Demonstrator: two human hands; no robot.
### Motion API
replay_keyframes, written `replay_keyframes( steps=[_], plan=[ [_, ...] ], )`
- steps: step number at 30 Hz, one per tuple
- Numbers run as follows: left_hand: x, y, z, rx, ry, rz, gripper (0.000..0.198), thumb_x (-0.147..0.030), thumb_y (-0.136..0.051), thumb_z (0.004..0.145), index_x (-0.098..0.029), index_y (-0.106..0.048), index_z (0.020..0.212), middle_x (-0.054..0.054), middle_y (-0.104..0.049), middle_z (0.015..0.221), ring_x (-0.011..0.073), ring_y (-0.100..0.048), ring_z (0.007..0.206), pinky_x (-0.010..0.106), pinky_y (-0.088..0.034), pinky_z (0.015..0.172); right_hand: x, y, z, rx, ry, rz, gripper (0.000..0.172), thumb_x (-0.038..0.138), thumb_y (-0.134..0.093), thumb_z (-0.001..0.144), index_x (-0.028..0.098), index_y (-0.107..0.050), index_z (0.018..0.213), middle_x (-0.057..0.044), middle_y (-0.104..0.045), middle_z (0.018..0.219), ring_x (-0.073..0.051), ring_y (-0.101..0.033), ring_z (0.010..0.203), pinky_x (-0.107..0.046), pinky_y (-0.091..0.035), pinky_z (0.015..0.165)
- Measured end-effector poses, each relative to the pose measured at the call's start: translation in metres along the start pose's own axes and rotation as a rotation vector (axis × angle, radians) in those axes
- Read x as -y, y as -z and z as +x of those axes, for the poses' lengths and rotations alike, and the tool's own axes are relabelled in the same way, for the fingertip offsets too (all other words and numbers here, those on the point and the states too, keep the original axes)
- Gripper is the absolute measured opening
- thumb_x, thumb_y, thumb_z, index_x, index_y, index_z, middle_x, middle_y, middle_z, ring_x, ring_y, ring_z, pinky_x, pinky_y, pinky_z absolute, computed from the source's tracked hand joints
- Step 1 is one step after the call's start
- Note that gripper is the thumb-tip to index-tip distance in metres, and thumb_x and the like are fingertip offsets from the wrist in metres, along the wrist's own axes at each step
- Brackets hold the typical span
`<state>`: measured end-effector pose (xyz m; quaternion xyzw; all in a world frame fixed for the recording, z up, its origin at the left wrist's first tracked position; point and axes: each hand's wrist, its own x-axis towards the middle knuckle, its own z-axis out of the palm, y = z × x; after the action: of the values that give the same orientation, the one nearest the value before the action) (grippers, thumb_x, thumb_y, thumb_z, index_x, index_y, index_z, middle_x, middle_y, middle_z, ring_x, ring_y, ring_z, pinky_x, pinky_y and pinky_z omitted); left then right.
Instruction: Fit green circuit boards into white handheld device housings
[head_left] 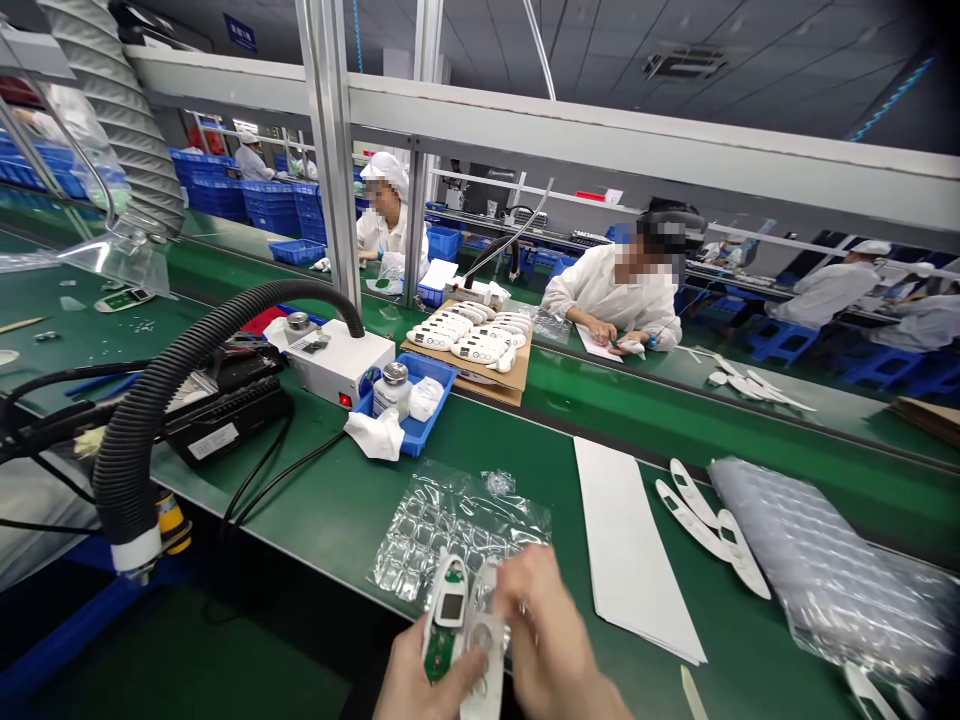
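One circuit-board casing [447, 617] and one white cover [490, 690], pinched in left hand [426, 668] by the counter [517, 430] edge; right hand [551, 628] at cover, grip too blurred to tell. Loosened pinch could drop either.

Right hand [551, 630]: bench [517, 447] open between tray [439, 412] and paper [634, 550]; hose [155, 410] blocks far left.

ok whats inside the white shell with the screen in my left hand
Inside the white shell, a green circuit board shows below a dark screen. The left hand covers the shell's lower end; what's there or under the board cannot be seen.
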<state>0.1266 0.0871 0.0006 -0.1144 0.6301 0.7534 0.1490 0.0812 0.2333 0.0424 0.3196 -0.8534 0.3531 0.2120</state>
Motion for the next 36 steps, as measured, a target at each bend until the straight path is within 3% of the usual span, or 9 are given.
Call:
replay_keyframes(
  steps=[3, 6, 8, 12, 15, 19, 23, 30, 36],
  plan=[
    [-0.019, 0.02, 0.01, -0.122, 0.008, -0.013, 0.056, -0.056, -0.074, 0.059, -0.01, -0.066, 0.089, 0.006, -0.069, 0.08, 0.0139, -0.059, 0.071, 0.02, -0.046, 0.064, -0.06, -0.008, 0.039, -0.011, -0.341, 0.002, 0.018, 0.024, -0.039, 0.093, 0.02, -0.045, 0.077, -0.001, -0.054, 0.072, -0.015, -0.049, 0.064, -0.029, -0.04, 0.063],
    [-0.044, 0.044, 0.023, -0.218, -0.056, 0.005, 0.052, -0.054, -0.075, 0.059, -0.011, -0.065, 0.087, 0.006, -0.071, 0.086, 0.0162, -0.061, 0.077, 0.021, -0.048, 0.068, -0.111, -0.023, 0.064, 0.041, -0.383, -0.017, 0.017, 0.023, -0.047, 0.086, 0.019, -0.05, 0.069, -0.002, -0.054, 0.067, -0.016, -0.049, 0.063, -0.029, -0.038, 0.062],
    [-0.059, 0.056, 0.032, -0.245, -0.096, 0.021, 0.051, -0.053, -0.073, 0.062, -0.012, -0.065, 0.091, 0.006, -0.071, 0.09, 0.0165, -0.062, 0.08, 0.022, -0.048, 0.07, -0.123, -0.027, 0.066, 0.061, -0.367, -0.024, 0.015, 0.021, -0.049, 0.084, 0.018, -0.053, 0.07, -0.003, -0.055, 0.073, -0.018, -0.051, 0.07, -0.031, -0.039, 0.068],
    [-0.075, 0.068, 0.049, -0.179, -0.132, 0.062, 0.051, -0.05, -0.072, 0.064, -0.014, -0.063, 0.1, 0.006, -0.071, 0.096, 0.0178, -0.063, 0.086, 0.023, -0.049, 0.073, -0.105, -0.007, 0.039, 0.068, -0.342, -0.004, 0.022, 0.028, -0.042, 0.094, 0.019, -0.055, 0.08, -0.005, -0.054, 0.086, -0.018, -0.052, 0.082, -0.033, -0.04, 0.077],
    [-0.073, 0.07, 0.062, -0.126, -0.144, 0.102, 0.05, -0.047, -0.074, 0.063, -0.016, -0.063, 0.1, 0.004, -0.069, 0.093, 0.0175, -0.062, 0.088, 0.023, -0.048, 0.076, -0.081, 0.014, 0.005, 0.188, -0.35, -0.04, 0.013, 0.034, -0.049, 0.092, 0.022, -0.054, 0.094, -0.005, -0.053, 0.099, -0.021, -0.049, 0.096, -0.037, -0.038, 0.085],
    [-0.068, 0.072, 0.076, -0.128, -0.141, 0.149, 0.046, -0.046, -0.076, 0.06, -0.014, -0.064, 0.09, 0.003, -0.068, 0.085, 0.0162, -0.06, 0.082, 0.022, -0.045, 0.071, -0.065, 0.017, -0.027, 0.292, -0.346, -0.18, 0.023, 0.034, -0.056, 0.089, 0.023, -0.046, 0.107, -0.008, -0.047, 0.112, -0.025, -0.044, 0.103, -0.041, -0.036, 0.084],
    [-0.07, 0.074, 0.083, -0.184, -0.131, 0.162, 0.05, -0.05, -0.074, 0.061, -0.013, -0.062, 0.093, 0.006, -0.068, 0.092, 0.0184, -0.06, 0.086, 0.024, -0.045, 0.073, -0.071, 0.007, -0.033, 0.243, -0.215, -0.282, 0.004, 0.02, -0.042, 0.096, 0.02, -0.046, 0.096, -0.006, -0.05, 0.096, -0.022, -0.045, 0.089, -0.038, -0.034, 0.076],
    [-0.072, 0.078, 0.075, -0.22, -0.119, 0.165, 0.055, -0.053, -0.072, 0.063, -0.014, -0.061, 0.1, 0.009, -0.069, 0.103, 0.0214, -0.061, 0.095, 0.027, -0.047, 0.079, -0.083, 0.011, -0.035, 0.163, -0.114, -0.271, 0.015, 0.008, -0.036, 0.096, 0.018, -0.046, 0.093, -0.004, -0.051, 0.086, -0.018, -0.043, 0.077, -0.034, -0.03, 0.069],
    [-0.068, 0.072, 0.072, -0.1, -0.115, 0.214, 0.051, -0.052, -0.069, 0.066, -0.015, -0.062, 0.1, 0.007, -0.068, 0.095, 0.0195, -0.061, 0.089, 0.027, -0.048, 0.075, -0.086, 0.012, -0.032, 0.187, -0.077, -0.285, 0.021, 0.003, -0.032, 0.094, 0.017, -0.047, 0.092, -0.004, -0.05, 0.083, -0.018, -0.042, 0.076, -0.034, -0.029, 0.068]
  ],
)
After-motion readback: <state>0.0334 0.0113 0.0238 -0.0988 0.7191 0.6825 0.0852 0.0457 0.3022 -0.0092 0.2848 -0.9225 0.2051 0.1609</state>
